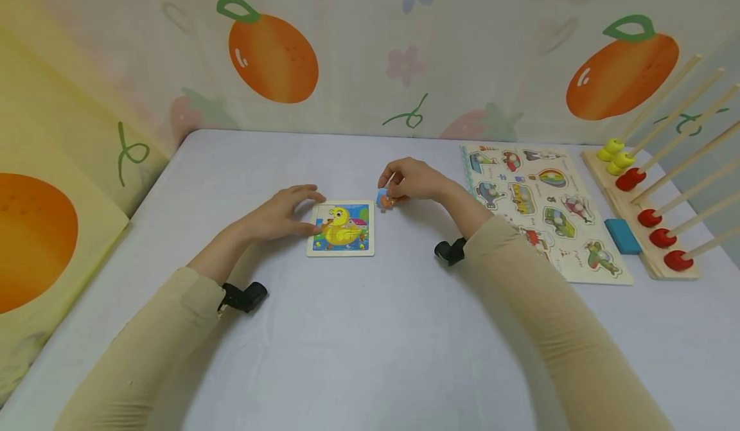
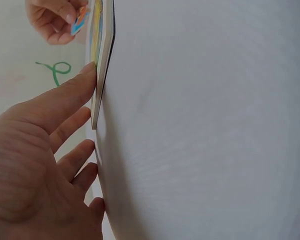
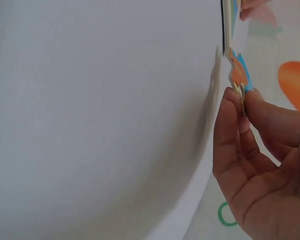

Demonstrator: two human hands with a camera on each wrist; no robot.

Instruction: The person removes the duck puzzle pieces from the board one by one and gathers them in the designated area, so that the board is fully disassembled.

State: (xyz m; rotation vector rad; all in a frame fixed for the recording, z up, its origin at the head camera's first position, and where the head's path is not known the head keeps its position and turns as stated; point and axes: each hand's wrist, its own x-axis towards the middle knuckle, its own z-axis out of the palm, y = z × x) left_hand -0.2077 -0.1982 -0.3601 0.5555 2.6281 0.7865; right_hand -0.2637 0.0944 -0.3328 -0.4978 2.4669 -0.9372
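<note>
A small square jigsaw puzzle (image 1: 341,228) with a yellow duck picture and a pale frame lies flat on the table. My left hand (image 1: 281,213) is at its left side, the thumb touching the frame's edge and the other fingers extended near its upper left corner. Just right of the puzzle, my right hand (image 1: 417,179) pinches an orange-and-blue puzzle piece (image 1: 384,200) between thumb and fingers. The right wrist view shows that piece (image 3: 238,71) nearly edge-on beside the frame; whether it is one piece or two stacked, I cannot tell.
At the right lies a picture board (image 1: 555,225) of vehicles. Beyond it stands a wooden peg rack (image 1: 665,264) with tall rods and red and yellow beads, a blue block (image 1: 623,236) next to it. Printed fabric (image 1: 347,116) hangs behind the table.
</note>
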